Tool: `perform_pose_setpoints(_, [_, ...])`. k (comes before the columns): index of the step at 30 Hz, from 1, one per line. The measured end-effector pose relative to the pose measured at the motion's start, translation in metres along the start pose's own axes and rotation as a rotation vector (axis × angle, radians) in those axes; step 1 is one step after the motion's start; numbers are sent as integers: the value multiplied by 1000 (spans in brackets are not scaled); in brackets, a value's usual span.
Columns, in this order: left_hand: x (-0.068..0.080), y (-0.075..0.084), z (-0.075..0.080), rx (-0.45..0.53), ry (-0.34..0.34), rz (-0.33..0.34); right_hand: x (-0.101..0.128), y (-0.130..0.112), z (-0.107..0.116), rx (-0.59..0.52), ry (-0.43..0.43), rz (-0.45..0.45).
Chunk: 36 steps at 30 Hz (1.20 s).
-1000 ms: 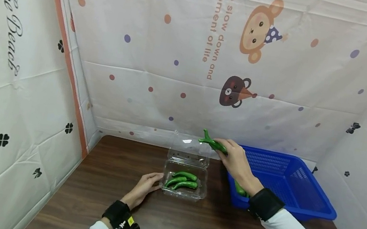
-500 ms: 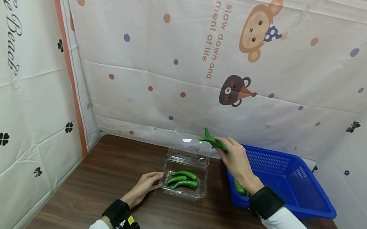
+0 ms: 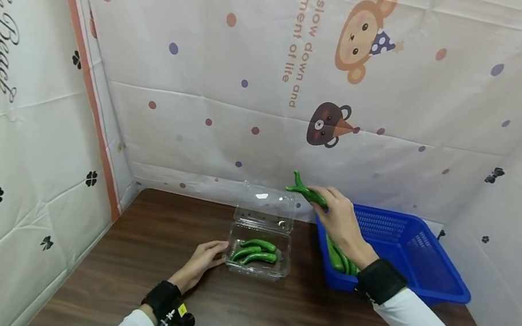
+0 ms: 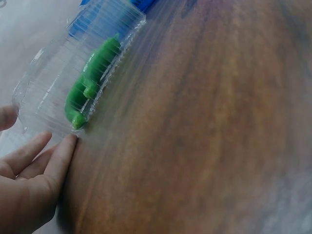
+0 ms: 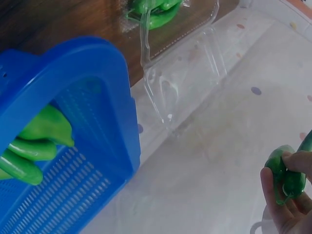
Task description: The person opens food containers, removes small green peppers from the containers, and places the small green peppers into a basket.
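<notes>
My right hand (image 3: 340, 218) grips a green pepper (image 3: 307, 192) in the air, above the near-left corner of the blue basket (image 3: 412, 254) and behind the clear plastic box (image 3: 256, 255). The right wrist view shows that pepper (image 5: 287, 176) pinched between fingers and thumb. The box's lid (image 3: 266, 207) stands open, and three green peppers (image 3: 253, 250) lie inside. More green peppers (image 3: 340, 257) lie in the basket's near-left corner. My left hand (image 3: 202, 260) rests on the table with straight fingertips (image 4: 66, 146) touching the box's left wall.
The dark wooden table (image 3: 238, 322) is enclosed by white printed sheets at the back (image 3: 279, 90), left and right. The basket takes the right rear part of the table. Black wrist straps sit on both arms.
My right hand has lifted the pepper slightly higher over the basket's corner. The head view has shifted a little, showing more peppers in the basket. The left hand stays at the box.
</notes>
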State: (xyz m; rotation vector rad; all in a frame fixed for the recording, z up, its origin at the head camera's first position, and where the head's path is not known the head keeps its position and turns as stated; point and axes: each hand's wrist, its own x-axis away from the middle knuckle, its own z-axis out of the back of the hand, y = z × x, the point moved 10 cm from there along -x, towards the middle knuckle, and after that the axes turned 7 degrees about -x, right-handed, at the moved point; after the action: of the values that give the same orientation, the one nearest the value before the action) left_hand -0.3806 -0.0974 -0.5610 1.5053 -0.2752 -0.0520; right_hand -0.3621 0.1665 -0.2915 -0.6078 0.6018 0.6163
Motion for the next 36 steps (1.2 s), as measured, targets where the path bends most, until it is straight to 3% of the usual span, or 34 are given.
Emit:
perform_pose_setpoints(26, [1, 3, 1, -2, -4, 6, 0, 12, 17, 32, 6, -26])
perform_pose_setpoints(36, [3, 3, -2, -35, -20, 3, 10, 22, 23, 54, 13, -34])
